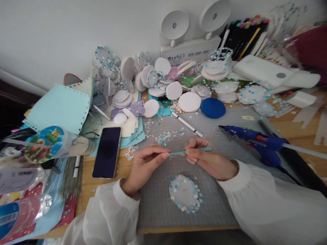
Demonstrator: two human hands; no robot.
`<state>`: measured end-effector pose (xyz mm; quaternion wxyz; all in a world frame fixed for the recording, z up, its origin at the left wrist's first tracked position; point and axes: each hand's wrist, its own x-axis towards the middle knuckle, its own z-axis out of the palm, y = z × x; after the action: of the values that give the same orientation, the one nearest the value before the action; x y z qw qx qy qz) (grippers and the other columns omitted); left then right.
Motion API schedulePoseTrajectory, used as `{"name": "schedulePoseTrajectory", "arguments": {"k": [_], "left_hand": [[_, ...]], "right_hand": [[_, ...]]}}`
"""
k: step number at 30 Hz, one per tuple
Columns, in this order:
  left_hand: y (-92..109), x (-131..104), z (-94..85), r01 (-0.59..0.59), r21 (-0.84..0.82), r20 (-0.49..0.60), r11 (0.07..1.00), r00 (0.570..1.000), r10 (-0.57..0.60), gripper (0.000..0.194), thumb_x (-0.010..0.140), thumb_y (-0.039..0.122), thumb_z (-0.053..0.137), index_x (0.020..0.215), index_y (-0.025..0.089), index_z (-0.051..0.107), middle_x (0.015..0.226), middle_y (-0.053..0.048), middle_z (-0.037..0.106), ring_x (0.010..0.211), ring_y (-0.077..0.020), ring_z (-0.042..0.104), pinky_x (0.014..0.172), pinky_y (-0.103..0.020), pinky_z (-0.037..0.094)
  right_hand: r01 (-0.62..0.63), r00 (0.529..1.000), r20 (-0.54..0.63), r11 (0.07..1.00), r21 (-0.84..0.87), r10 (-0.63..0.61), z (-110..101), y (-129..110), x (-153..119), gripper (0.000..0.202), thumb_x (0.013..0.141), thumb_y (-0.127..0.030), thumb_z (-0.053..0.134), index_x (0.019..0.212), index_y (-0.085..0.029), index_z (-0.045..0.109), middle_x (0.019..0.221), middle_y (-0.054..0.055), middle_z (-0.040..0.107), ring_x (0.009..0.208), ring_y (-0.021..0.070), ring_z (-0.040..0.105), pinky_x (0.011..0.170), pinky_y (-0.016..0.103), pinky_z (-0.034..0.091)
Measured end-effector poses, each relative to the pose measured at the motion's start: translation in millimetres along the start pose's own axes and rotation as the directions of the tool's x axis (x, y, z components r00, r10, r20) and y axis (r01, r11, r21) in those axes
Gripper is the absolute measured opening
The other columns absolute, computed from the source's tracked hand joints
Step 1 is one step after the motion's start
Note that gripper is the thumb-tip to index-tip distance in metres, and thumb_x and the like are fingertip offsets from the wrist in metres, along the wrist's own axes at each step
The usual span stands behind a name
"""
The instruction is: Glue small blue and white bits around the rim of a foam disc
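My left hand (149,163) pinches the left end of a narrow light-blue strip (178,152) between thumb and fingertips. Farther right along the same strip, my right hand (206,159) has it between thumb and fingers, and a flat light-blue end sticks out past the fingers. The strip hangs just above the grey cutting mat (158,204). Below it on the mat lies a pale disc (185,193) ringed with small blue and white pieces. Tiny blue and white scraps (165,136) are scattered behind my hands, near a white pen (187,124).
A phone (106,152) and a clear cup (55,144) lie at the left. A blue glue gun (255,136) rests at the right. White discs (189,102), a blue disc (213,108) and a white twin lamp (189,51) stand or lie at the back.
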<state>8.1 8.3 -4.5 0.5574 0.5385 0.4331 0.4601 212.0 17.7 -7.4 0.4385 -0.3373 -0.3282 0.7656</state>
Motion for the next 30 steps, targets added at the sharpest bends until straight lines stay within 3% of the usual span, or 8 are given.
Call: {"name": "schedulePoseTrajectory", "arguments": {"k": [14, 26, 30], "left_hand": [[3.9, 0.7, -2.0, -0.009, 0.054, 0.05, 0.998, 0.999, 0.006, 0.014, 0.084, 0.027, 0.063, 0.075, 0.017, 0.065, 0.07, 0.0, 0.06, 0.066, -0.0096, 0.051, 0.063, -0.021, 0.041], [6.6, 1.5, 0.6, -0.004, 0.048, 0.042, 0.999, 0.999, 0.002, 0.021, 0.08, 0.034, 0.067, 0.071, 0.016, 0.067, 0.067, -0.002, 0.063, 0.063, -0.0114, 0.054, 0.061, -0.023, 0.045], [6.5, 0.7, 0.2, -0.026, 0.037, 0.091, 0.999, 0.996, 0.023, 0.015, 0.081, 0.03, 0.067, 0.076, 0.017, 0.07, 0.071, -0.003, 0.066, 0.068, -0.0125, 0.057, 0.064, -0.024, 0.046]], "right_hand": [[-0.001, 1.0, 0.011, 1.0, -0.003, 0.001, 0.0, 0.0, 1.2, 0.019, 0.07, -0.03, 0.079, 0.071, -0.02, 0.064, 0.057, -0.004, 0.054, 0.052, 0.0081, 0.046, 0.052, 0.026, 0.031], [-0.027, 1.0, 0.001, 0.999, 0.022, 0.027, -0.7, -1.5, 1.6, 0.021, 0.068, -0.028, 0.08, 0.067, -0.019, 0.061, 0.061, -0.003, 0.054, 0.051, 0.0074, 0.043, 0.05, 0.026, 0.033], [-0.033, 0.999, 0.0, 0.998, 0.053, 0.033, -2.3, -1.9, 3.1, 0.021, 0.069, -0.027, 0.079, 0.067, -0.019, 0.06, 0.059, -0.005, 0.051, 0.05, 0.0064, 0.042, 0.051, 0.025, 0.032]]}}
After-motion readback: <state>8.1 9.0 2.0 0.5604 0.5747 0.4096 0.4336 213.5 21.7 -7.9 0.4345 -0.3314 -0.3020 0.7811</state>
